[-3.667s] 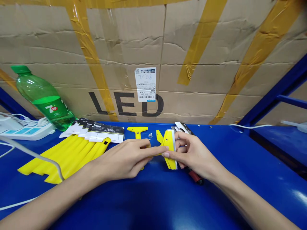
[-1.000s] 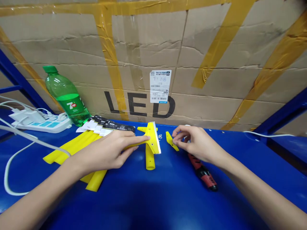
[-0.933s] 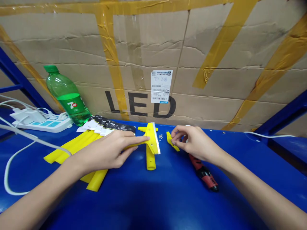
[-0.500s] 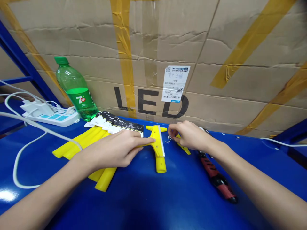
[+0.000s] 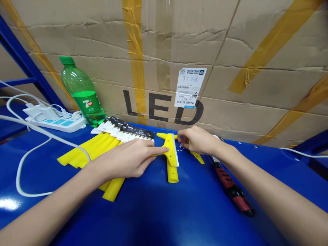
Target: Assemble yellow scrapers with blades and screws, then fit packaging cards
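Note:
My left hand (image 5: 133,155) grips a yellow scraper (image 5: 170,150), its index finger laid along the head. A metal blade strip runs down the scraper's right edge. Below it shows the end of a yellow tube (image 5: 173,175). My right hand (image 5: 196,140) is closed in a pinch just right of the scraper's upper end; whatever is between the fingertips is hidden. Tiny metal screws (image 5: 180,148) lie under those fingers. Another yellow plastic piece (image 5: 197,157) sits partly covered by the right hand. A red and black electric screwdriver (image 5: 232,188) rests beside my right forearm.
Several yellow tubular handles (image 5: 84,150) with black and white cards (image 5: 138,132) lie on the blue table (image 5: 153,215) at left. Behind them stand a green soda bottle (image 5: 88,102) and a white power strip (image 5: 69,123) with looping cables. A large cardboard box (image 5: 102,41) walls off the back.
My right hand has shifted slightly left, its fingertips nearer the scraper's upper end. My left hand keeps its hold on the scraper. The whole view has moved a little.

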Tool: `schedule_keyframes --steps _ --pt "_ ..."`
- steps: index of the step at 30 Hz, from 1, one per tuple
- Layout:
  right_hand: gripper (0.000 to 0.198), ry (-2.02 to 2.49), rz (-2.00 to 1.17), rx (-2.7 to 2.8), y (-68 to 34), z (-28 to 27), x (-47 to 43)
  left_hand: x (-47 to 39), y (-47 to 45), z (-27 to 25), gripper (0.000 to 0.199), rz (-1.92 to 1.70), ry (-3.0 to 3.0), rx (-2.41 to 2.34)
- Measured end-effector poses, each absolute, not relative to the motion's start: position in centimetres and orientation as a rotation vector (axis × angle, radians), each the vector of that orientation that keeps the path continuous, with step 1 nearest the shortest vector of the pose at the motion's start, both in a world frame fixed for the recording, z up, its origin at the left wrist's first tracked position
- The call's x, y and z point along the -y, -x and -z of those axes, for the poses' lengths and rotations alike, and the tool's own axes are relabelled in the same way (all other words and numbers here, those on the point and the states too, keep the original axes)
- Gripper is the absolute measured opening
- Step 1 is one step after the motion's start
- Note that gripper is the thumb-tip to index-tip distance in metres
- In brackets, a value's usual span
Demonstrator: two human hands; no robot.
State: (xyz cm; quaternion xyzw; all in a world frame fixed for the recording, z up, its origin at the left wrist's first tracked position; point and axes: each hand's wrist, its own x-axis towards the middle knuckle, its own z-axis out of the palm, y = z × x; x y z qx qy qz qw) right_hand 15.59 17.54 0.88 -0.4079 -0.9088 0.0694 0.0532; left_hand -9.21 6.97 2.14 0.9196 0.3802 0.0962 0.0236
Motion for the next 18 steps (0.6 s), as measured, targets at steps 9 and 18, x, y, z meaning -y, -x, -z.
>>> schedule_keyframes --steps 9,18 --pt "0.022 1.21 -0.276 2.653 -15.7 -0.4 -17.2 -6.8 9.1 -2.1 0.041 -0.374 -2.832 -1.155" --pt "0.02 0.932 -0.33 2.353 -17.3 -2.3 -12.3 -5.9 7.9 -2.1 0.042 -0.238 -2.842 -1.145"
